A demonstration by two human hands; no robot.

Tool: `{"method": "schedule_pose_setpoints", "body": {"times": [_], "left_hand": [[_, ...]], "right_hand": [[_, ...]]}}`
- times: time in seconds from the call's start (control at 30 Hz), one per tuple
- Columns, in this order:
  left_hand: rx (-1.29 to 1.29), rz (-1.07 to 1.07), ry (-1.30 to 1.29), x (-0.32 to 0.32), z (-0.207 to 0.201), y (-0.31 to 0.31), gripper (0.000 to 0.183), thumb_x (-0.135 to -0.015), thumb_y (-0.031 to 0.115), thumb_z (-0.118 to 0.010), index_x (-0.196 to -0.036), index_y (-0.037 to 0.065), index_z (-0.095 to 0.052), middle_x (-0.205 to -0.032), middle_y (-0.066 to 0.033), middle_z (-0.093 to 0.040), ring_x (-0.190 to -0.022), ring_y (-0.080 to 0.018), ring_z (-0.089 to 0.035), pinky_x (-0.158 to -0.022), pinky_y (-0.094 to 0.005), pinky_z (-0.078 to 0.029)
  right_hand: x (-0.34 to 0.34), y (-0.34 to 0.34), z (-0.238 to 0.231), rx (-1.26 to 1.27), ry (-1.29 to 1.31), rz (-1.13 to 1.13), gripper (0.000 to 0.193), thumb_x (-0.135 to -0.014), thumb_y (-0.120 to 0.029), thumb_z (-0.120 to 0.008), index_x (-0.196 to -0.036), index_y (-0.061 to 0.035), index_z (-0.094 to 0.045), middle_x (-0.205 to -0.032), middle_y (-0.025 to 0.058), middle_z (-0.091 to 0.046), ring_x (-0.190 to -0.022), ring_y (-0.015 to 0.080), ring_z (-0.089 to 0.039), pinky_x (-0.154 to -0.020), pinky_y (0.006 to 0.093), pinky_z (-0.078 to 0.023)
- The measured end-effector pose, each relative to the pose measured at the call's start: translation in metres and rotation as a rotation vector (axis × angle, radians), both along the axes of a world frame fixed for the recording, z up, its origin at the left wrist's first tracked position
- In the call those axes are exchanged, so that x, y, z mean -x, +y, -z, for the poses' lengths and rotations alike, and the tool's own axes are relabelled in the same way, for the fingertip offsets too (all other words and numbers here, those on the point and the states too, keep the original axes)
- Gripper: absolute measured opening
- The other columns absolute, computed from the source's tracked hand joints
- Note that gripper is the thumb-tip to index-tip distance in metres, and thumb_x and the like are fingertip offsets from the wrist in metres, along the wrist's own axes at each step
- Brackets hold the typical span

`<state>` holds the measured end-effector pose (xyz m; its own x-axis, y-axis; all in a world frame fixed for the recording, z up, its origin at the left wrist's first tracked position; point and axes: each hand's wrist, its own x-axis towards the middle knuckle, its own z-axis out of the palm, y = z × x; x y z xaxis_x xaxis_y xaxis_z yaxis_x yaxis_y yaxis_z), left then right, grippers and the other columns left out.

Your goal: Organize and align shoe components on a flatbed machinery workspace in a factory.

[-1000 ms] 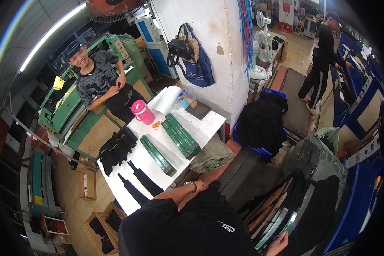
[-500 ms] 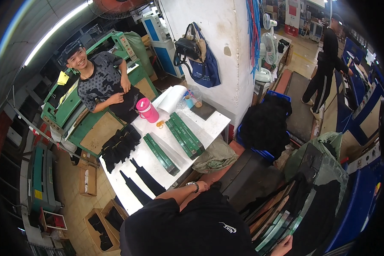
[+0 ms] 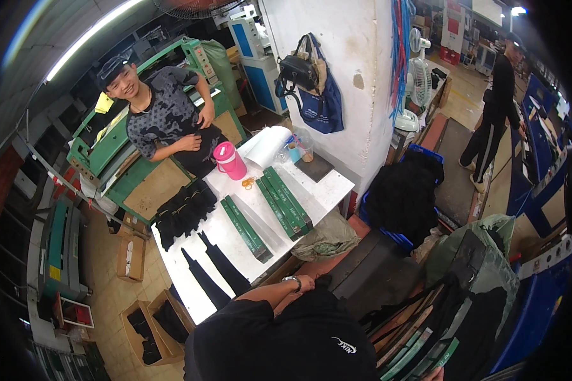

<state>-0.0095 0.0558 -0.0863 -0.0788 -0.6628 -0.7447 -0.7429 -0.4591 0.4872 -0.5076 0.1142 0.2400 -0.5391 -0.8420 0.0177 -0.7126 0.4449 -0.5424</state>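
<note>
My left hand [image 3: 306, 283], with a wristwatch, is in front of my body near the table's edge. Its fingers are curled beside a small bit of black material [image 3: 324, 279]; what they hold, if anything, is hidden. At the lower edge my right hand [image 3: 436, 375] is only partly in view, its fingers closed at the end of a green strip [image 3: 449, 353]. That strip stands among other long, thin strips, pale green [image 3: 408, 353] and brown [image 3: 408, 317], with black cloth [image 3: 480, 324] around them.
The white table [image 3: 327, 193] bears green strips [image 3: 245, 230], black cloth pieces [image 3: 217, 261], a pink jug [image 3: 229, 161] and orange scissors [image 3: 248, 183]. Behind it a person [image 3: 168, 117] stands near a green machine. Black cloth fills a blue crate [image 3: 398, 236]. Another person [image 3: 494, 108] stands far right.
The whole view has shifted slightly, moving the scene rightward in the picture. The green strip at my right hand now stands farther apart from the pale green one beside it.
</note>
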Motion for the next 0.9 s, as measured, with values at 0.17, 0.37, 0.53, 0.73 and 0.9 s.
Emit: {"method": "schedule_pose_setpoints", "body": {"times": [0.17,0.37,0.53,0.73,0.9], "left_hand": [[-0.053,-0.108,0.074,0.001,0.005,-0.003,0.026,-0.093,0.027,-0.06,-0.111,0.012,-0.071,-0.103,-0.005,-0.072,-0.086,-0.0211,-0.069,-0.072,-0.0375,-0.058],[-0.146,-0.189,0.079,-0.003,-0.019,-0.008,0.027,-0.093,0.024,-0.058,-0.114,0.011,-0.069,-0.103,-0.0044,-0.072,-0.085,-0.0197,-0.069,-0.071,-0.0364,-0.058],[-0.188,-0.262,0.115,-0.02,-0.009,-0.009,0.026,-0.094,0.022,-0.057,-0.113,0.01,-0.069,-0.103,-0.0051,-0.072,-0.083,-0.0188,-0.07,-0.068,-0.0353,-0.058],[-0.186,-0.26,0.067,-0.038,0.006,-0.012,0.023,-0.094,0.02,-0.056,-0.111,0.011,-0.07,-0.097,-0.0055,-0.072,-0.076,-0.0172,-0.068,-0.061,-0.035,-0.055],[-0.188,-0.375,0.222,-0.065,0.066,-0.012,0.025,-0.09,0.015,-0.06,-0.114,0.012,-0.067,-0.095,-0.0074,-0.072,-0.079,-0.0223,-0.07,-0.055,-0.038,-0.053]], "right_hand": [[0.04,-0.005,0.02,0.018,0.165,-0.003,0.042,-0.1,-0.033,-0.051,-0.111,0.0035,-0.069,-0.104,0.0242,-0.07,-0.093,0.0404,-0.066,-0.082,0.0435,-0.053],[0.113,-0.048,0.096,1.109,0.486,-0.575,0.027,-0.094,-0.014,-0.056,-0.107,0.0059,-0.068,-0.089,0.0297,-0.068,-0.085,0.0452,-0.067,-0.076,0.0502,-0.053],[0.101,-0.044,0.103,0.334,0.792,-0.14,0.02,-0.091,-0.019,-0.061,-0.095,-0.0017,-0.07,-0.072,0.0231,-0.068,-0.062,0.04,-0.066,-0.057,0.0509,-0.05],[0.12,-0.045,0.147,0.006,1.116,-0.033,0.017,-0.09,-0.023,-0.061,-0.087,-0.0089,-0.07,-0.061,0.0199,-0.065,-0.05,0.0368,-0.062,-0.047,0.0525,-0.044],[0.059,-0.05,0.109,-0.326,0.659,0.192,0.024,-0.093,-0.022,-0.059,-0.11,-0.0086,-0.07,-0.092,0.0142,-0.072,-0.079,0.0318,-0.069,-0.073,0.0436,-0.053]]}}
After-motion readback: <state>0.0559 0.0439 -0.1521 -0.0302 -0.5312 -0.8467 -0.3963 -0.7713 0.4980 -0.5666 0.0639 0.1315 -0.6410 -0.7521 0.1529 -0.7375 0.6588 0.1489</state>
